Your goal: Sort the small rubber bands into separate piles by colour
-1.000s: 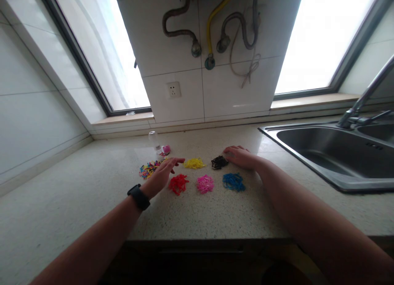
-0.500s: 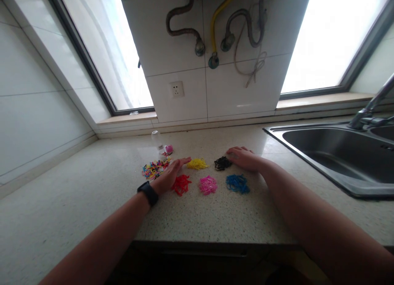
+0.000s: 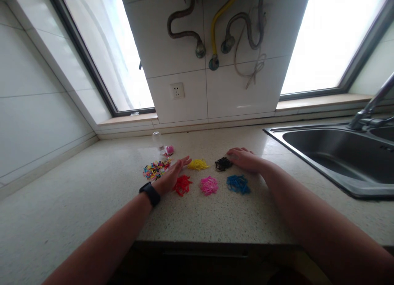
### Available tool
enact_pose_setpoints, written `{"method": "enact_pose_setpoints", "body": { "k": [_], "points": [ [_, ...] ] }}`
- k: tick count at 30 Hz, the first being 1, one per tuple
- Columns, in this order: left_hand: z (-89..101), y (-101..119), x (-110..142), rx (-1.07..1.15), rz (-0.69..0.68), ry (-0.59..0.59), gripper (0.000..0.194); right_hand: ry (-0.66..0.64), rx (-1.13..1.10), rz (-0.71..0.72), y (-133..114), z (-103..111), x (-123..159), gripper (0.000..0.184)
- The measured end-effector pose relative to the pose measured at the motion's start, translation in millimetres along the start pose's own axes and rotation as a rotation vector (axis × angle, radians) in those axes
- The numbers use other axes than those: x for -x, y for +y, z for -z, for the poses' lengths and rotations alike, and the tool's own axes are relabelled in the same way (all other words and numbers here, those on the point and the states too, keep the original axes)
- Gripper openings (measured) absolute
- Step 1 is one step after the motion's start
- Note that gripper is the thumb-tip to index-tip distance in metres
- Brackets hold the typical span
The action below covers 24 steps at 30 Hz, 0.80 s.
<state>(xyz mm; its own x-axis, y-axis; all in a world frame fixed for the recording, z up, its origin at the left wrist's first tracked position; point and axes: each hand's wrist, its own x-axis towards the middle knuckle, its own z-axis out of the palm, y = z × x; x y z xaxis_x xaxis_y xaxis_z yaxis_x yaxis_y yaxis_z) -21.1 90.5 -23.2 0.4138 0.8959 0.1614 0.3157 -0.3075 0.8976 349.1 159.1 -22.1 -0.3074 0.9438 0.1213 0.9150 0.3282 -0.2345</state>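
Small heaps of rubber bands lie on the speckled counter [image 3: 215, 219]: yellow [image 3: 198, 165] and black [image 3: 223, 164] behind, red [image 3: 182, 185], pink [image 3: 208, 185] and blue [image 3: 238, 184] in front. A mixed-colour heap [image 3: 155, 169] lies to the left. My left hand [image 3: 171, 175], a black watch on its wrist, stands on edge with fingers stretched out, between the mixed heap and the red and yellow heaps. My right hand [image 3: 245, 158] lies flat, palm down, just right of the black heap. Neither hand holds anything.
A small clear bottle [image 3: 158, 140] lies tipped over beside a pink cap [image 3: 170, 149] behind the mixed heap. A steel sink [image 3: 335, 153] with a tap [image 3: 369, 108] fills the right. Tiled wall, socket [image 3: 177, 90] and hoses stand behind, with windows on both sides.
My left hand has slid a little right and forward, turning onto its edge beside the red heap. The view has shifted slightly. My right hand has stayed put.
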Motion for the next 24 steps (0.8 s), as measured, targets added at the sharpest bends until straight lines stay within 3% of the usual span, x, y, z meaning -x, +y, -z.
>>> {"method": "enact_pose_setpoints", "body": {
  "k": [9, 12, 15, 20, 24],
  "points": [
    [-1.4, 1.2, 1.2, 0.067, -0.007, 0.082, 0.081, -0.003, 0.003, 0.009, 2.3, 0.2, -1.1, 0.046],
    [-3.2, 13.6, 7.4, -0.007, -0.073, 0.153, 0.074, -0.004, -0.003, 0.012, 2.2, 1.1, -0.4, 0.047],
    [-13.6, 40.0, 21.5, -0.203, -0.234, 0.186, 0.057, 0.0, -0.007, 0.006, 1.3, 2.4, 0.7, 0.046],
    [-54.8, 88.7, 54.9, -0.387, -0.512, -0.235, 0.046, 0.001, -0.009, 0.017, 1.8, 3.9, 2.0, 0.047],
    [-84.7, 99.0, 74.5, -0.413, -0.64, -0.462, 0.058, 0.029, -0.007, 0.048, 7.2, 1.1, 0.9, 0.044]
  ]
}}
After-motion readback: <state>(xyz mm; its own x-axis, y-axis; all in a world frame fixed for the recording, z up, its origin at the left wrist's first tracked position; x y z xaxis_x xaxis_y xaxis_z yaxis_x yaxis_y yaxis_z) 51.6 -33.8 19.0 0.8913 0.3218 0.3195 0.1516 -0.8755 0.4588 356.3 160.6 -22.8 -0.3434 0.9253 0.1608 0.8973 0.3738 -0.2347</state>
